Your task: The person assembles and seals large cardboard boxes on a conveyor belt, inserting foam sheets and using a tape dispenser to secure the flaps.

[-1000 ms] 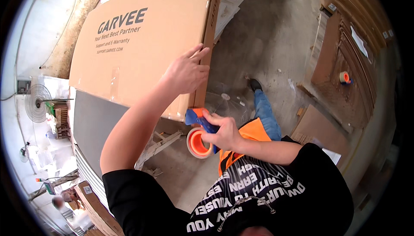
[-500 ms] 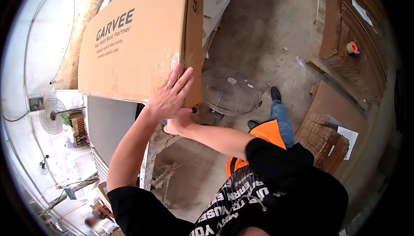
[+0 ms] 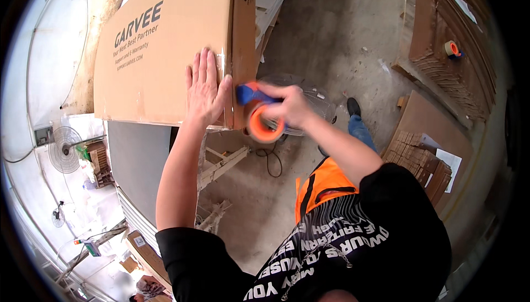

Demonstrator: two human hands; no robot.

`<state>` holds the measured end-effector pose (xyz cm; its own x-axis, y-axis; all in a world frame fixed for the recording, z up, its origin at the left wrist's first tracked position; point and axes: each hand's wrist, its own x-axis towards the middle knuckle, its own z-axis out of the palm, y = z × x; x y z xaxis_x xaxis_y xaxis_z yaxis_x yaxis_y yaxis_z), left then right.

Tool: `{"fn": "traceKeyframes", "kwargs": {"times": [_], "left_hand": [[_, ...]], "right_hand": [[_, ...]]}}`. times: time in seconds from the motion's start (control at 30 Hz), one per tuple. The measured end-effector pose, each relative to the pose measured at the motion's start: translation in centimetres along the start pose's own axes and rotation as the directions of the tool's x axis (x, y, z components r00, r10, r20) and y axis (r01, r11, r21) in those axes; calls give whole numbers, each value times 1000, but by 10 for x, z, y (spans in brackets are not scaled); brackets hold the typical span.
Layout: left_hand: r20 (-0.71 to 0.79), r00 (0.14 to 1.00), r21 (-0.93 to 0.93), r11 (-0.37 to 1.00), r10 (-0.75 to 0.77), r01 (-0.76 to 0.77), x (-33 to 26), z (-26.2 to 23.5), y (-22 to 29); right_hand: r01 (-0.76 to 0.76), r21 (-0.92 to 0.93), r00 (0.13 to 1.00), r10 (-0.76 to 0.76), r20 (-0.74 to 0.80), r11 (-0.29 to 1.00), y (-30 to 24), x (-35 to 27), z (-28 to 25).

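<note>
Pressing flat against the large cardboard box (image 3: 165, 53), your left hand (image 3: 205, 89) lies open with its fingers spread upward, just beside the box's near vertical edge. Your right hand (image 3: 287, 106) is clenched around the blue handle of a tape dispenser (image 3: 256, 111), whose orange roll hangs just under the fist and sits against the box's narrow side face, close to the lower corner. The thumb of your left hand almost meets the blue handle across the edge.

Half a second ago your right hand was tucked beneath the left at the box's bottom corner and the dispenser was out of sight; a second ago you held it lower, away from the cardboard. Now it has come up onto the side face. The box itself fills more of the view than before, and your left hand has stayed on the same front panel.

Below the box, a grey panel (image 3: 138, 158) stands on wooden trestle legs (image 3: 221, 164), and a cable (image 3: 270, 161) loops on the concrete floor (image 3: 331, 31). A round fan guard (image 3: 309, 111) lies on the floor behind your right wrist, partly hidden by it. To your right are stacked brown cardboard sheets (image 3: 425, 158) with a white paper (image 3: 450, 164) on them, and farther off a second orange tape roll (image 3: 452, 48) rests on a ribbed cardboard pile. A wall fan (image 3: 65, 148) is mounted far left.
</note>
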<state>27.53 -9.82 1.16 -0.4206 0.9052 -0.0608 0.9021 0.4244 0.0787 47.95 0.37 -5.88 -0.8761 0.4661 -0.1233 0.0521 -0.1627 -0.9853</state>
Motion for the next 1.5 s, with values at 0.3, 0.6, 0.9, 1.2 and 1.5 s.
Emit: {"fn": "traceKeyframes", "kwargs": {"times": [0.3,0.6,0.9,1.2,1.5], "left_hand": [[-53,975,11,976,-215,216,-15,6,4],[-64,895,-94,896,-441,434,-21,8,7],[-84,800,-72,804,-595,590,-14,2,23],[-236,777,-190,812,-583,552,-37,16,9],[653,734,537,569,186,-623,-42,12,66]], "right_hand": [[-165,-197,984,147,-103,966,-3,-54,123],[-221,-45,904,221,366,974,80,-78,74],[-166,-58,959,175,222,984,69,-47,49],[100,-459,830,180,527,883,4,-23,148],[206,-591,754,258,604,780,55,18,-133]]}}
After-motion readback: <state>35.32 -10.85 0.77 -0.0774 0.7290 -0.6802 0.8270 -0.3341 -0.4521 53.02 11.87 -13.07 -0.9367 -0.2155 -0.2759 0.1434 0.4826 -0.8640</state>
